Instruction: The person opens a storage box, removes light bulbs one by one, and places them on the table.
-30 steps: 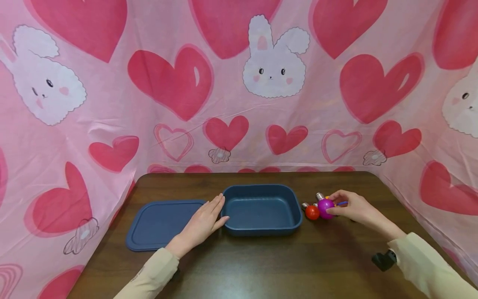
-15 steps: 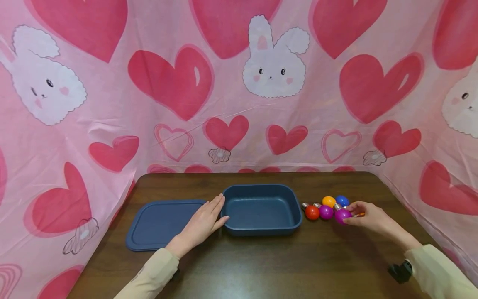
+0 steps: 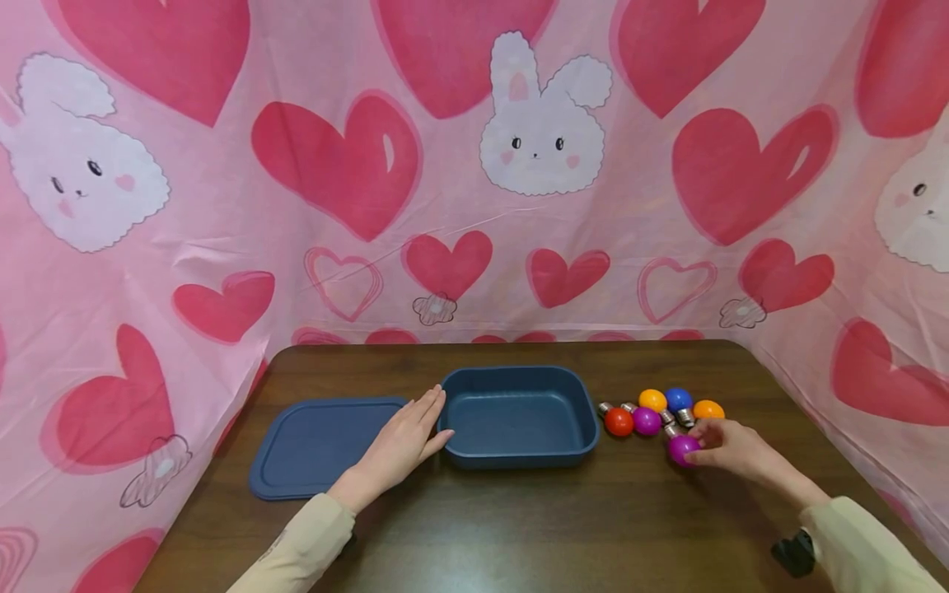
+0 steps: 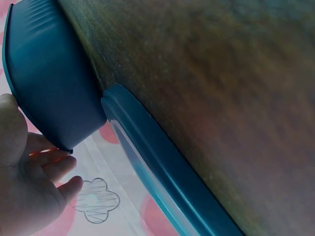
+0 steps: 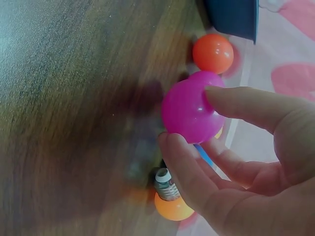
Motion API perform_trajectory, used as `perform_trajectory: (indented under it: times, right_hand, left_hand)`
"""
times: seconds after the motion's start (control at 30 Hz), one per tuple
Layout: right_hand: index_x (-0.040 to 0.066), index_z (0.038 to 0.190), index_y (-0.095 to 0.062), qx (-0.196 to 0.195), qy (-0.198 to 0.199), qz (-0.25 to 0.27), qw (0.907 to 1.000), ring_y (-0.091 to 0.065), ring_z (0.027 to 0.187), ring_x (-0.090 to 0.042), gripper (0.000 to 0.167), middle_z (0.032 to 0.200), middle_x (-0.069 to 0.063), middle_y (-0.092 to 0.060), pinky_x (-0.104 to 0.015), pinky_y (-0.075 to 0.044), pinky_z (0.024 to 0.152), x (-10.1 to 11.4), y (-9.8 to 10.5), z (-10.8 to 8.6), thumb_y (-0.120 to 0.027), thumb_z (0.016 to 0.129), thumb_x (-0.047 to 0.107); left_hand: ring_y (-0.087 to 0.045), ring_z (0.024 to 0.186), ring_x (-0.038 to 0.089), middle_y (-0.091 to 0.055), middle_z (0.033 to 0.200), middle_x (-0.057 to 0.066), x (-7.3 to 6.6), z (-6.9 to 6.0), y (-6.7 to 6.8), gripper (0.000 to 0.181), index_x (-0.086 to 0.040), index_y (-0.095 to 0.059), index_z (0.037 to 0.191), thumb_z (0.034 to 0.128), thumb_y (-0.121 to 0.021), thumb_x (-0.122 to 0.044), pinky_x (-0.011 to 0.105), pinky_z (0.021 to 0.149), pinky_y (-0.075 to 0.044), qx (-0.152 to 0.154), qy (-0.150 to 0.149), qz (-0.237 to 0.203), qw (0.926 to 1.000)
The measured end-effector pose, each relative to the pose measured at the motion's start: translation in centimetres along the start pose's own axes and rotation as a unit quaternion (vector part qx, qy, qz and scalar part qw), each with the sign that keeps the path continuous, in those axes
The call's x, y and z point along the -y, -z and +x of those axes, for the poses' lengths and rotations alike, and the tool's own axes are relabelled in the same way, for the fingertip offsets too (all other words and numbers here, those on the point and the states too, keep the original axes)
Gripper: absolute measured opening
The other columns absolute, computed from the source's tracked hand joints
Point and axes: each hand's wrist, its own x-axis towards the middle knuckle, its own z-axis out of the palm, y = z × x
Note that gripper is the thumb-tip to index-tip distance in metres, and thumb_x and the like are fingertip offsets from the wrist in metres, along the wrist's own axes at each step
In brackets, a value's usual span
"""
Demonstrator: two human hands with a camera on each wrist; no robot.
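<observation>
My right hand (image 3: 737,450) pinches a purple light bulb (image 3: 684,450) between thumb and fingers, its metal screw base pointing away from me. In the right wrist view the round purple bulb (image 5: 189,112) sits between the fingertips. Just beyond the hand lie a red bulb (image 3: 619,422), a second purple bulb (image 3: 647,422), a blue bulb (image 3: 678,399) and two orange bulbs, one on the left (image 3: 652,400) and one on the right (image 3: 708,410). With fingers extended, my left hand (image 3: 400,436) touches the left rim of a dark blue rectangular box (image 3: 519,461), which stands uncovered with nothing inside.
A flat blue lid (image 3: 319,449) lies on the brown wooden table (image 3: 519,527), left of the box and partly behind the left hand. Pink cloth (image 3: 460,206) printed with hearts and rabbits hangs behind the table and along both sides.
My right hand has carried the purple bulb rightward and nearer to me. The other purple, orange and blue bulbs behind it have come into fuller view. The left hand has stayed put.
</observation>
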Motion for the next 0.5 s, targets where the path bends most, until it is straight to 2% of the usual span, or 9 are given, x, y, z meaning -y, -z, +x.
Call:
perform_trajectory:
  times: [0.5]
  right_hand:
    - [0.003, 0.099, -0.065, 0.009, -0.004, 0.002, 0.9999, -0.056, 0.079, -0.015, 0.031, 0.091, -0.006, -0.071, -0.030, -0.044, 0.070, 0.13, -0.37, 0.44, -0.079, 0.081, 0.024]
  left_hand:
    - [-0.047, 0.141, 0.030, -0.044, 0.154, 0.018, 0.07, -0.03, -0.01, 0.067, 0.002, -0.044, 0.147, 0.0966, -0.062, -0.038, 0.051, 0.113, -0.042, -0.006, -0.004, 0.001, 1.0000]
